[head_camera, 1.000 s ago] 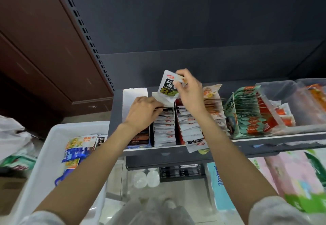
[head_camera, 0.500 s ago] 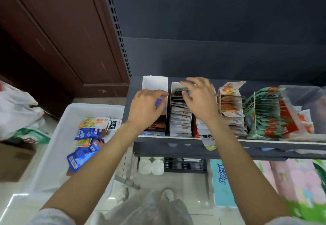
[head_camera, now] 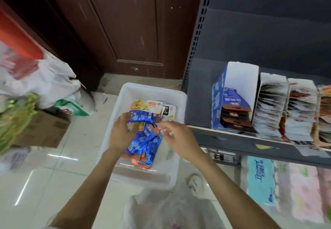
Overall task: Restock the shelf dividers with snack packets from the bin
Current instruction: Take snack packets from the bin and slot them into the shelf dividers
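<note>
A white plastic bin (head_camera: 114, 124) on the floor holds several blue snack packets (head_camera: 146, 142) and a few yellow and white ones (head_camera: 148, 106) at its far end. My left hand (head_camera: 121, 132) is inside the bin and grips a blue packet (head_camera: 143, 117) by its left end. My right hand (head_camera: 176, 137) hovers over the bin's right side with loosely curled fingers, holding nothing. To the right, the grey shelf (head_camera: 232, 139) carries cardboard dividers: a blue-sided one (head_camera: 231, 99) partly filled with dark packets, and white ones (head_camera: 270, 103) packed full.
White plastic bags (head_camera: 44, 80) and a cardboard box (head_camera: 44, 130) lie on the floor at left, before a brown door (head_camera: 125, 22). Tissue packs (head_camera: 261, 180) sit on the shelf below. A plastic bag (head_camera: 170, 209) lies near my feet.
Both hands have left the shelf dividers and dropped down-left into the bin. My left hand has taken hold of a blue packet. The view has swung left and down.
</note>
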`<act>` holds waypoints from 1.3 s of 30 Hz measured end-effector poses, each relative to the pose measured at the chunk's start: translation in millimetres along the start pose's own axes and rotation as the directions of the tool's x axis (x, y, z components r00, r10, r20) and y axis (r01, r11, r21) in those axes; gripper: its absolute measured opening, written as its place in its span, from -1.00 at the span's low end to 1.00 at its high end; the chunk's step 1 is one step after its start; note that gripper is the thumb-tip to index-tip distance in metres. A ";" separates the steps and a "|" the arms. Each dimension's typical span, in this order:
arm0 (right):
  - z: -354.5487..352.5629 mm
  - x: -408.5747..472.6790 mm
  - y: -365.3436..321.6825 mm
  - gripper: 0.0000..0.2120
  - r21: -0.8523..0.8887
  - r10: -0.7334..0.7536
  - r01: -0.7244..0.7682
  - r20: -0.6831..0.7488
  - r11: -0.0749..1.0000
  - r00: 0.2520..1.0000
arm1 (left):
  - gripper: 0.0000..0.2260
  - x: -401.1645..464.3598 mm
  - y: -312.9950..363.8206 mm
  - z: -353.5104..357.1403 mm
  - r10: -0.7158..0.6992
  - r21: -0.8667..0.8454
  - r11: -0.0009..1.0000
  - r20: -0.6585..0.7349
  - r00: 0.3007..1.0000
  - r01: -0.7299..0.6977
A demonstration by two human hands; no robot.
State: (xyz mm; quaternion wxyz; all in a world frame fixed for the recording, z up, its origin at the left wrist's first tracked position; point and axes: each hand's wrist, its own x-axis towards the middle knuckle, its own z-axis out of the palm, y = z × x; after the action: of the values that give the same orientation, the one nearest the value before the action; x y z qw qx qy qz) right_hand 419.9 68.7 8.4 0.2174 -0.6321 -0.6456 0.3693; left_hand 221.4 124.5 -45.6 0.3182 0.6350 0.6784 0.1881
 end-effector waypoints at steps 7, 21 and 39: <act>93.0 67.6 22.8 -0.72 0.077 0.464 -0.462 -0.011 0.884 0.886 | -0.45 27.1 -55.9 40.5 -0.176 0.318 0.946 0.360 0.916 0.056; 162.4 56.6 40.3 -0.74 0.339 0.799 -0.749 -0.014 0.570 0.601 | -0.14 9.2 -82.7 63.1 -0.236 0.280 0.949 0.335 0.912 0.143; 63.4 -26.5 -5.6 -0.91 0.704 0.660 -0.278 -0.351 0.654 0.665 | -0.81 -17.8 -32.9 -16.3 -0.115 -0.593 0.663 0.522 0.845 0.456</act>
State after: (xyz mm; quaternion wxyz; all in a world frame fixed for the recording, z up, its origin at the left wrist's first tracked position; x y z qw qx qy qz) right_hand 371.7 30.4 -22.6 0.4801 -0.7626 -0.1982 0.3855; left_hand 185.9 105.4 -52.0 0.7044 0.3738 0.5591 0.2269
